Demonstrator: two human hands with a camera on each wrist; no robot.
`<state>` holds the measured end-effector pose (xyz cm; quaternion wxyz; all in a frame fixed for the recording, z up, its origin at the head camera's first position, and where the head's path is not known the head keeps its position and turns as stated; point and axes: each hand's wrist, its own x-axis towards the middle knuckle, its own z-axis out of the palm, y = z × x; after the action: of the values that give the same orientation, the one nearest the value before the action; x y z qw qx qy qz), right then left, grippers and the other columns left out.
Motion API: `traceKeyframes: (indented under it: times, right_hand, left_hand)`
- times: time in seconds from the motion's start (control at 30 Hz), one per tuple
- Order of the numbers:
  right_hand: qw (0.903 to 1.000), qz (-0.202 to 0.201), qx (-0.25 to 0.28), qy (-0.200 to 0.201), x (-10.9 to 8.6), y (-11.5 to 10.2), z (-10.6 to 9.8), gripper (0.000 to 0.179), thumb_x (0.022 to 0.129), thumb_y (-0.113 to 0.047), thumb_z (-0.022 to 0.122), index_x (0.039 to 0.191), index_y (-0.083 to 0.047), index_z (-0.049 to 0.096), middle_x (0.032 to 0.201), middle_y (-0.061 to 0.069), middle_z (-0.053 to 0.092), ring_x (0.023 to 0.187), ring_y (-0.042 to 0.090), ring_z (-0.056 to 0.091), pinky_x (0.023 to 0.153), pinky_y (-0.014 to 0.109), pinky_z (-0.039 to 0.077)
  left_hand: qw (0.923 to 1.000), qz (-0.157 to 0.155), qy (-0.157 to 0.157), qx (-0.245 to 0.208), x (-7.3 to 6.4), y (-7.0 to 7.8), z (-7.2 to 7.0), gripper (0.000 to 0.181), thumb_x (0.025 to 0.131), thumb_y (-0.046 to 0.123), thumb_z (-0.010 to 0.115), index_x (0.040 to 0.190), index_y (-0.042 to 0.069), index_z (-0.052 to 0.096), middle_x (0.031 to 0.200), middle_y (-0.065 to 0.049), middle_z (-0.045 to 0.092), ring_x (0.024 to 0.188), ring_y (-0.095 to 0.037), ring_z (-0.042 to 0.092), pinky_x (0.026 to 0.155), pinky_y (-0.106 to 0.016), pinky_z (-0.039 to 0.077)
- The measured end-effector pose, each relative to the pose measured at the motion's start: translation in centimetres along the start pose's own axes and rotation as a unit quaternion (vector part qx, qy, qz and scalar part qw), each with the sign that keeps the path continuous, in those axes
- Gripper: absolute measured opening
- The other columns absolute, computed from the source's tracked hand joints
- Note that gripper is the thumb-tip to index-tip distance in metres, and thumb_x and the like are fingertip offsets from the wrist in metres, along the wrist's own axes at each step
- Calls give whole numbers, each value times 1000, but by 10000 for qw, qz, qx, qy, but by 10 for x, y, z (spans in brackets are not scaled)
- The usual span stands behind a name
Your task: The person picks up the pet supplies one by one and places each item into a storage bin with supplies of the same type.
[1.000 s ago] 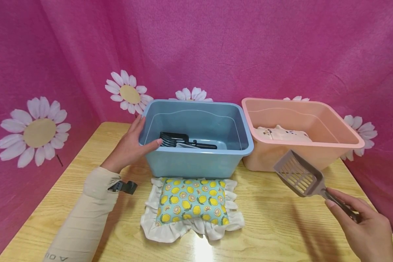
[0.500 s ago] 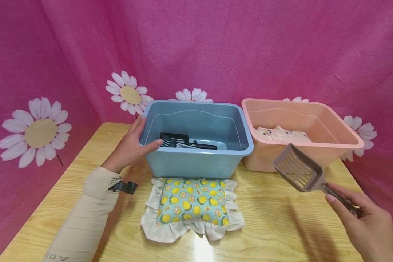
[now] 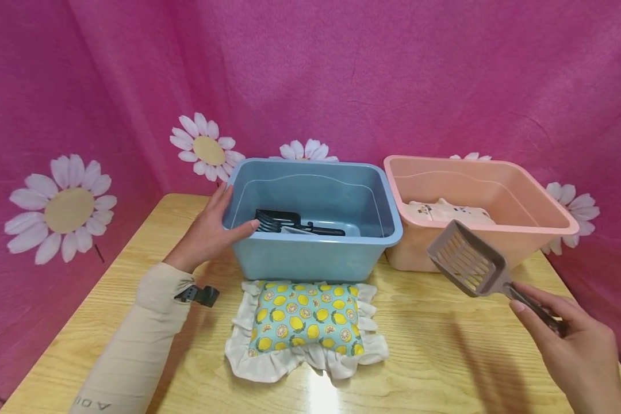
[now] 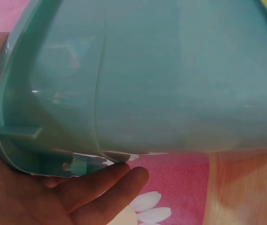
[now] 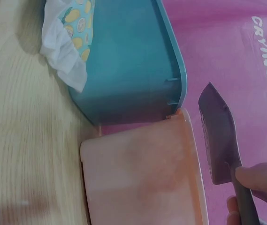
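A grey-brown litter scoop (image 3: 468, 259) with a slotted head is tilted in the air in front of the pink tub (image 3: 460, 244). My right hand (image 3: 574, 339) grips its handle, thumb along it in the right wrist view. My left hand (image 3: 207, 230) holds the near left corner of the blue tub (image 3: 310, 256), its thumb over the front rim and its fingers along the outer left side. Inside the blue tub lie a black slotted tool with a handle (image 3: 310, 227) and something pale partly hidden by the rim.
A lemon-print pillow (image 3: 305, 316) with white ruffles lies on the wooden table (image 3: 414, 345) before the blue tub. White printed fabric (image 3: 447, 212) sits in the pink tub, which stands right beside the blue one. A magenta daisy curtain (image 3: 310, 69) hangs behind.
The scoop has risen slightly and shifted a little left, its head now overlapping the pink tub's rim in the head view. My left hand keeps its place on the blue tub.
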<state>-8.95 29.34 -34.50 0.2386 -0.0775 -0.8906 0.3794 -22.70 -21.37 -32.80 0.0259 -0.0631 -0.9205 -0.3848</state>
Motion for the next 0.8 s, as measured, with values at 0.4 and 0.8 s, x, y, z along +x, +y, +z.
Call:
traceKeyframes:
  times: [0.4,0.8]
  right_hand:
    - [9991,-250,337,12,6,-12,7,36,86,-14,74,121,-10,69,99,-14,62,82,-12,59,64,3,45]
    - [9976,-550,409,83,15,-22,13,34,84,-11,75,118,-9,71,94,-19,63,72,-6,54,54,7,41]
  left_hand:
    - [9999,137,70,-12,1,-2,1,102,81,62,65,156,26,6,162,0,-2,144,-39,16,98,-67,36]
    - [9999,142,78,-46,1,-3,1,102,81,62,65,156,27,6,162,0,-2,144,-38,16,98,-67,36]
